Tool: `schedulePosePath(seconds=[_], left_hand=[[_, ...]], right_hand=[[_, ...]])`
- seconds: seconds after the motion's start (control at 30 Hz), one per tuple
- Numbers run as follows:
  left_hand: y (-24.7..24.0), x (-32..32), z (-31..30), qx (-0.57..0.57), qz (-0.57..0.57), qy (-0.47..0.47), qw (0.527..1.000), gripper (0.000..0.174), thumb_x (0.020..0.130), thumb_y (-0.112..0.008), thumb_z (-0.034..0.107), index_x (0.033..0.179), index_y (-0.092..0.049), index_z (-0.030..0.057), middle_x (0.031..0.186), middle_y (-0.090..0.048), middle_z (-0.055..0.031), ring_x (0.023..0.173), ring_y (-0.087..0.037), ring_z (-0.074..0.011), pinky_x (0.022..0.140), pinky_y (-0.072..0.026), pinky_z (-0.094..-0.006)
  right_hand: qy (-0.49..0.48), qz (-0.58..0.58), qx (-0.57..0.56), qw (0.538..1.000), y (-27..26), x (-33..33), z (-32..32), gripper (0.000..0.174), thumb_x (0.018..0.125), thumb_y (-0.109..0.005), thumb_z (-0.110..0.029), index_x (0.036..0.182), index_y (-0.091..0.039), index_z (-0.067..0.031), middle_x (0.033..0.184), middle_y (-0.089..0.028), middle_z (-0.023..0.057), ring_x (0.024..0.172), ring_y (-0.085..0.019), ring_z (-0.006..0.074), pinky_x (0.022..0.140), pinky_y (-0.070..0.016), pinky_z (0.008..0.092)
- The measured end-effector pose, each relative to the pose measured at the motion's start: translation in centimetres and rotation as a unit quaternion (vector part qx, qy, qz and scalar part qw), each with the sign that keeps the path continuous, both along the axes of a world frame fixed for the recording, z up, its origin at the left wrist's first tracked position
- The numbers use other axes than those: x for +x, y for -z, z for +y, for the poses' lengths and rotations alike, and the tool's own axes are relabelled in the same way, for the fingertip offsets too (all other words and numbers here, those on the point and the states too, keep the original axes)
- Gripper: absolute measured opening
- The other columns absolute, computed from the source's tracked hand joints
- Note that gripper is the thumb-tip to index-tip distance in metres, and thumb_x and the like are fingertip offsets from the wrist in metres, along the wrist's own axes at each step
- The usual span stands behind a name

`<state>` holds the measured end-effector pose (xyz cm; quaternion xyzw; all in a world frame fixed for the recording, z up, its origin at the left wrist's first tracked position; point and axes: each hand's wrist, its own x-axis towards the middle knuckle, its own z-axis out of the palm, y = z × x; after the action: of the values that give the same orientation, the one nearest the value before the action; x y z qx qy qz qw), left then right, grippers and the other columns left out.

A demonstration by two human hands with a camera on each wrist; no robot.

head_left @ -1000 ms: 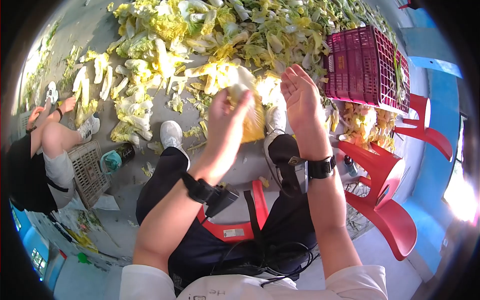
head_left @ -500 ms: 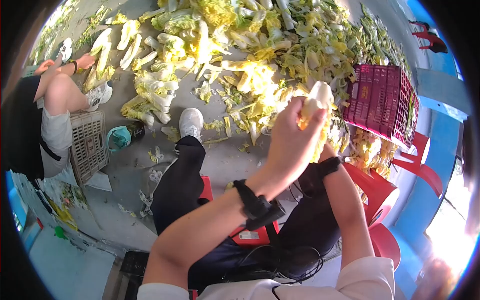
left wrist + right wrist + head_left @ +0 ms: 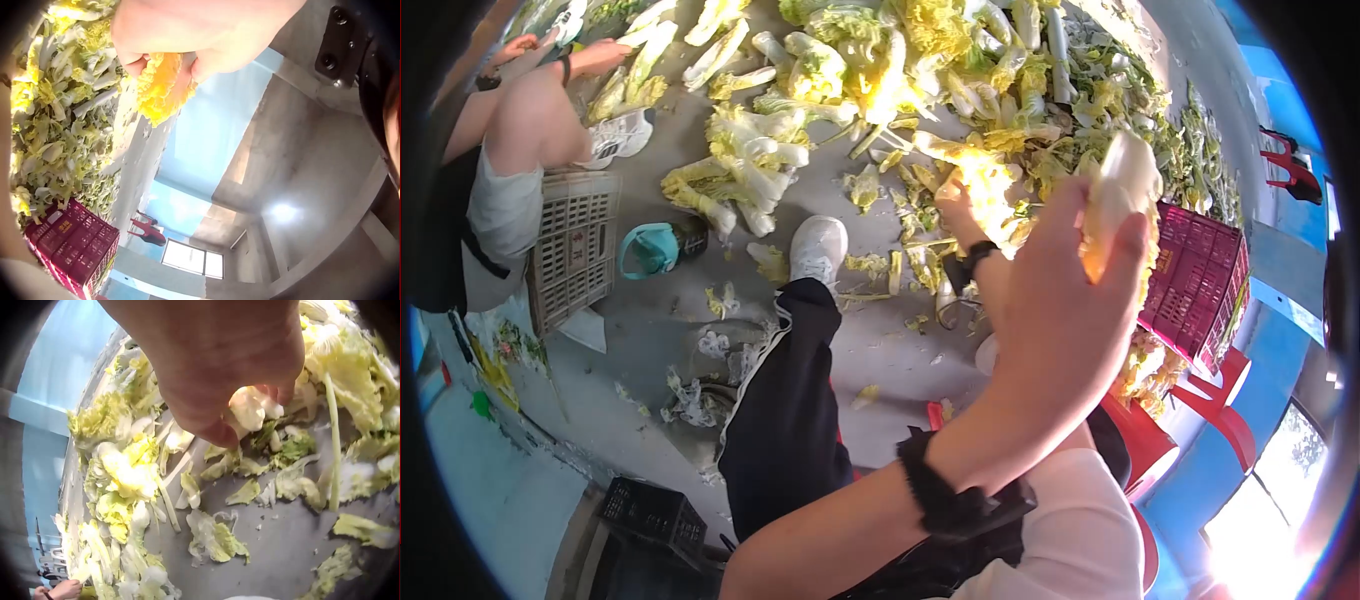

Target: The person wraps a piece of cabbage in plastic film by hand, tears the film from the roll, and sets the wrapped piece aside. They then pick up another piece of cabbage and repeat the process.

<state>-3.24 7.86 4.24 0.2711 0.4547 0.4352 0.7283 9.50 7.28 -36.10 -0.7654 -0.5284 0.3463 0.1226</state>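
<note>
My left hand [image 3: 1065,290] grips a small napa cabbage [image 3: 1128,175], its white base pointing up, raised at the right of the head view. In the left wrist view the cabbage's frilly yellow leaf end [image 3: 162,87] sticks out beneath the curled fingers. Lower down, my right hand [image 3: 957,203] reaches to the sunlit leaves on the floor, partly behind the left arm. Seen from the right wrist, that hand's thumb and fingers close about the white base of a napa cabbage piece [image 3: 247,409]; the rest of this piece is hidden.
Heaped cabbages and loose leaves [image 3: 850,70] cover the floor ahead. A purple crate [image 3: 1195,280] stands on the right near red chairs [image 3: 1135,440]. At the left another person [image 3: 525,150] sits beside a grey crate [image 3: 575,245] and a teal-topped bottle [image 3: 650,250]. A black crate [image 3: 650,515] lies lower left.
The left hand has carried its cabbage rightward and up toward the purple crate. My right hand, raised and spread a second ago, has gone down to the leaves. The head view has swung round.
</note>
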Motion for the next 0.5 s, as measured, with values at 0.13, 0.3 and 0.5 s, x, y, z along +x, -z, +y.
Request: schedulePosePath(seconds=[0.13, 0.3, 0.5], left_hand=[[-0.8, -1.6, 1.8, -0.044, -0.091, -0.037, 0.994, 0.026, 0.099, -0.064, 0.021, 0.109, -0.058, -0.0017, 0.088, -0.066, -0.0113, 0.08, -0.063, -0.0148, 0.07, -0.0493, -0.0317], [-0.3, 0.3, -0.5, -0.045, -0.035, 0.026, 0.998, 0.025, 0.101, -0.066, 0.023, 0.111, -0.06, 0.0012, 0.095, -0.064, -0.0033, 0.085, -0.06, -0.007, 0.074, -0.0499, -0.0235], [-0.9, 2.8, -2.2, -0.007, 0.044, 0.109, 0.993, 0.029, 0.101, -0.057, 0.026, 0.118, -0.053, 0.0024, 0.089, -0.068, -0.0246, 0.085, -0.067, -0.0418, 0.077, -0.0498, -0.048]], right_hand=[[0.024, -0.023, 0.048, 0.998, 2.2, -3.7, 1.6, 0.06, 0.089, -0.058, -0.013, 0.148, -0.045, -0.0096, 0.122, -0.064, 0.0182, 0.115, -0.062, 0.0311, 0.097, -0.0515, 0.0407], [-0.005, 0.005, 0.086, 0.996, 0.9, -6.8, 1.7, 0.066, 0.087, -0.058, -0.012, 0.151, -0.043, -0.0115, 0.123, -0.064, 0.0193, 0.118, -0.061, 0.0324, 0.098, -0.0507, 0.0422], [-0.225, 0.052, 0.004, 0.973, -2.7, -4.6, -0.3, 0.077, 0.08, -0.058, -0.004, 0.152, -0.044, -0.0273, 0.13, -0.063, 0.0153, 0.116, -0.063, 0.0345, 0.104, -0.05, 0.0422]])
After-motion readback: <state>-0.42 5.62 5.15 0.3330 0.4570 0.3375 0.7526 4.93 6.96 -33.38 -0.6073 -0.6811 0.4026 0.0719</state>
